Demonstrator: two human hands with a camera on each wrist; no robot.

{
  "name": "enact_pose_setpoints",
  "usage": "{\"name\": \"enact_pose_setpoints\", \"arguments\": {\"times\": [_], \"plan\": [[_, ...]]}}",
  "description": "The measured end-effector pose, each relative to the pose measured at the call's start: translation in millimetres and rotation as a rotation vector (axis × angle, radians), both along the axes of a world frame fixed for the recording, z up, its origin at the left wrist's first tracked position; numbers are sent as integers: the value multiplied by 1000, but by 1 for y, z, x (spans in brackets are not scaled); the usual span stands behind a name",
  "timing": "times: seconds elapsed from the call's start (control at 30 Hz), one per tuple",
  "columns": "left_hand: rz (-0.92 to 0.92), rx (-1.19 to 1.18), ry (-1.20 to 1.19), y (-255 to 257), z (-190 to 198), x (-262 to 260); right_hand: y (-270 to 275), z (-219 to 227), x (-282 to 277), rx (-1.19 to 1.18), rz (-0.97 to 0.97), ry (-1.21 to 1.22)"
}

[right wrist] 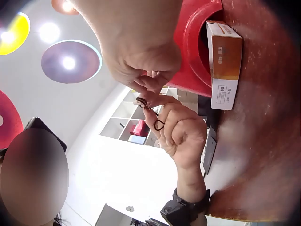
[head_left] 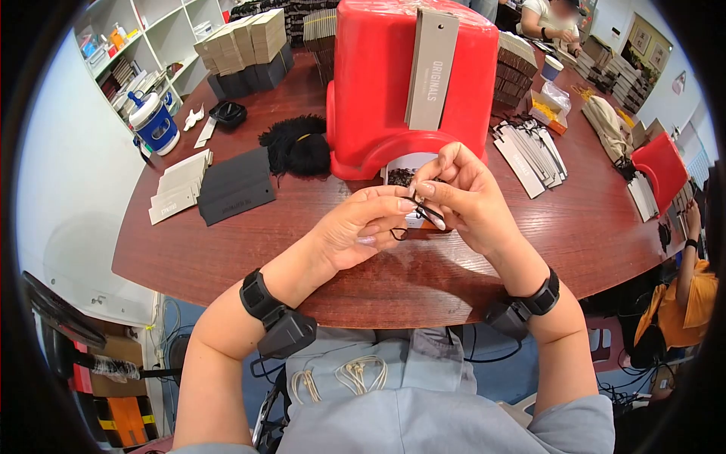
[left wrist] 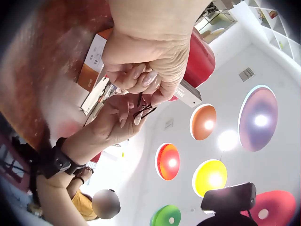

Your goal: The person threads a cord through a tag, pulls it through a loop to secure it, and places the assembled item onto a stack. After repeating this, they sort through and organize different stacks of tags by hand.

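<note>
Both hands meet above the table in front of the upturned red tub (head_left: 370, 83). My left hand (head_left: 352, 227) pinches a thin black cord (head_left: 429, 213) between thumb and forefinger, and a small loop hangs below its fingers. My right hand (head_left: 473, 200) pinches the same cord close beside the left fingertips. In the right wrist view the cord loop (right wrist: 159, 125) dangles by the left fingers, while a short wrap of cord lies at the fingertips. Partly hidden behind the hands is a small orange and white box (right wrist: 225, 61), with dark small pieces inside it.
Grey tags (head_left: 431, 72) printed ORIGINALS lean on the tub. Light tags (head_left: 181, 185), dark tags (head_left: 238, 185) and a black cord bundle (head_left: 302, 147) lie at left. Strung tags (head_left: 529, 155) lie at right. A blue-white jug (head_left: 155, 125) stands at far left. Pale cords (head_left: 361, 374) rest on the lap.
</note>
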State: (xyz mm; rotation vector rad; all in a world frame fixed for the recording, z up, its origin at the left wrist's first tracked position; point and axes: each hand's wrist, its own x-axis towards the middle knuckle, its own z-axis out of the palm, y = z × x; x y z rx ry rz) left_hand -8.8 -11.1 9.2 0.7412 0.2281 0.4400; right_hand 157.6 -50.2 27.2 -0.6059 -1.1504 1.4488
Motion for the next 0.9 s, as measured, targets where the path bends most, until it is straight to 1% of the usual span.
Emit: {"name": "enact_pose_setpoints", "arguments": {"times": [0.1,0.17,0.2,0.27,0.33,0.47,0.53,0.57,0.6,0.63,0.7,0.77,0.8,0.87,0.9], "plan": [[-13,-33,-9,-1,-2,3,-1,2,1,-4,2,-11],[84,-2,53,-4,-2,5,-2,2,1,2,-7,-21],[84,-1,54,-4,-3,6,-2,2,0,31,-43,-31],[161,9,70,-5,-3,7,-1,1,0,60,-78,-40],[144,-23,46,-7,-2,7,-1,-2,-1,120,-89,-26],[92,-127,2,-4,-5,6,0,-4,-2,115,-96,-29],[93,-116,-9,-4,-7,6,0,-4,0,35,-36,-34],[93,-103,-19,-4,-7,6,0,-4,1,35,-36,-34],[93,-103,-19,-3,-6,5,0,-4,1,10,23,1],[125,-100,-43,-1,-5,5,0,-3,1,-15,82,36],[159,-98,-68,0,-4,4,1,-3,3,15,52,-2],[304,-27,7,2,-3,3,2,-2,5,78,-5,-75],[305,-27,7,1,-1,3,3,-2,7,78,-4,-75],[387,104,159,-2,4,5,5,-1,11,129,-86,-51],[387,104,159,-2,3,6,6,-1,11,129,-86,-50]]}}
